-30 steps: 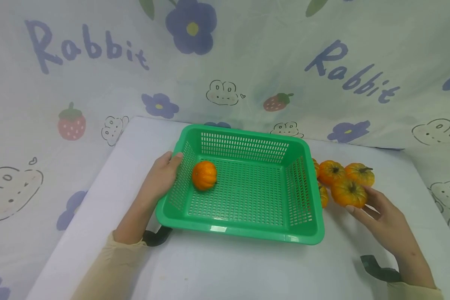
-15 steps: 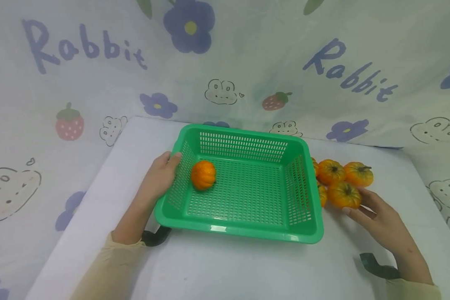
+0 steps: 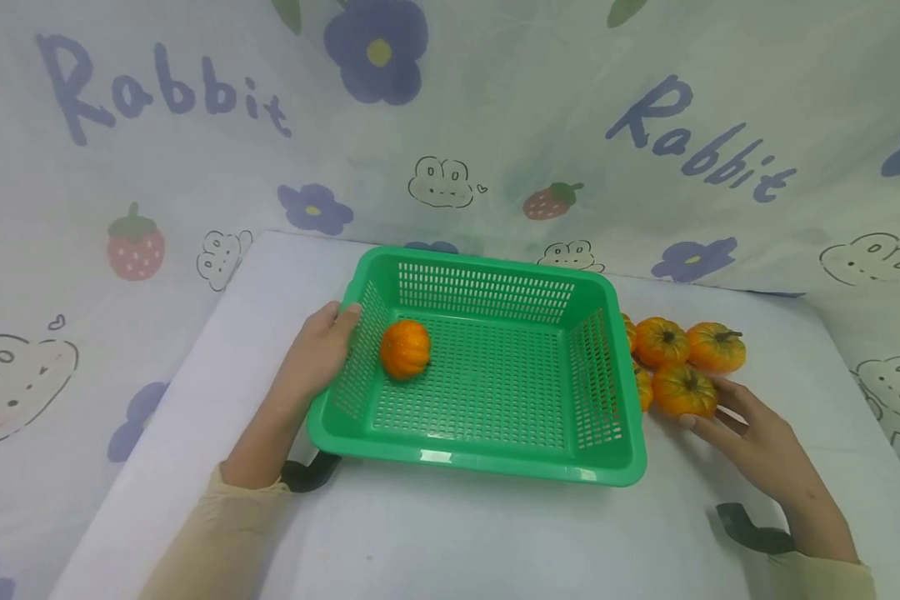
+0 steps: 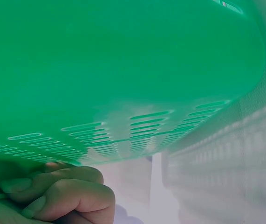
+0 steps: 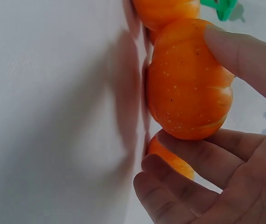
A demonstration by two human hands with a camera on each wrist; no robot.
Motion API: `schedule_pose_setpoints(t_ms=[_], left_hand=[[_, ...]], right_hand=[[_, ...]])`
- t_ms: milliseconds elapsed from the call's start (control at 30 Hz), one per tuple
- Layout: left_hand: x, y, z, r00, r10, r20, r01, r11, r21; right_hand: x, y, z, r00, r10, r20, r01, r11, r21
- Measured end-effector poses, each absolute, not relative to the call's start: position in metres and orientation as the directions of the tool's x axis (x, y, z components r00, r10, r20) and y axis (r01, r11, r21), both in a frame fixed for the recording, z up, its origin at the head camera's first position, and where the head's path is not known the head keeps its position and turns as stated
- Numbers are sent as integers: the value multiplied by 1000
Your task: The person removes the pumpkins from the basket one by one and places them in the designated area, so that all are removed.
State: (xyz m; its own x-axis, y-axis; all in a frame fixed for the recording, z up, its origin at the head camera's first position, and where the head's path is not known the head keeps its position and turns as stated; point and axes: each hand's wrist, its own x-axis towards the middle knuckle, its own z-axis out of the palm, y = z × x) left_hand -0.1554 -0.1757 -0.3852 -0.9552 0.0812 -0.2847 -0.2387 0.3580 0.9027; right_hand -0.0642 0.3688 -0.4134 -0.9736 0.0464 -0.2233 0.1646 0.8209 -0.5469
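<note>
A green plastic basket with slotted walls takes up the middle of the head view. My left hand grips its left side, thumb over the rim; the left wrist view shows curled fingers under the slotted wall. Inside the basket, at the left, lies one small orange pumpkin. To the right of the basket, my right hand holds another small pumpkin between thumb and fingers. In the right wrist view this pumpkin is at the table surface, close against neighbouring pumpkins.
Several more pumpkins sit beside the held one, among them one behind it and one at the far right. The basket's right wall partly hides others. A white cloth covers the table, and a printed curtain hangs behind it.
My right hand has brought its pumpkin slightly left and down, nearer the other pumpkins. The left hand and the basket have stayed in place, apart from a slight shift of the whole view.
</note>
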Motion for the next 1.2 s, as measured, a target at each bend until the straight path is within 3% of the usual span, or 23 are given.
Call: schedule_pose_setpoints(t_ms=[833, 1200], left_hand=[[-155, -176, -383, -956, 78, -284, -237, 367, 899], [-156, -176, -386, -956, 77, -285, -238, 371, 898]], right_hand=[[-65, 367, -419, -949, 47, -311, 205, 841, -500], [-65, 365, -415, -978, 29, -207, 139, 833, -536]])
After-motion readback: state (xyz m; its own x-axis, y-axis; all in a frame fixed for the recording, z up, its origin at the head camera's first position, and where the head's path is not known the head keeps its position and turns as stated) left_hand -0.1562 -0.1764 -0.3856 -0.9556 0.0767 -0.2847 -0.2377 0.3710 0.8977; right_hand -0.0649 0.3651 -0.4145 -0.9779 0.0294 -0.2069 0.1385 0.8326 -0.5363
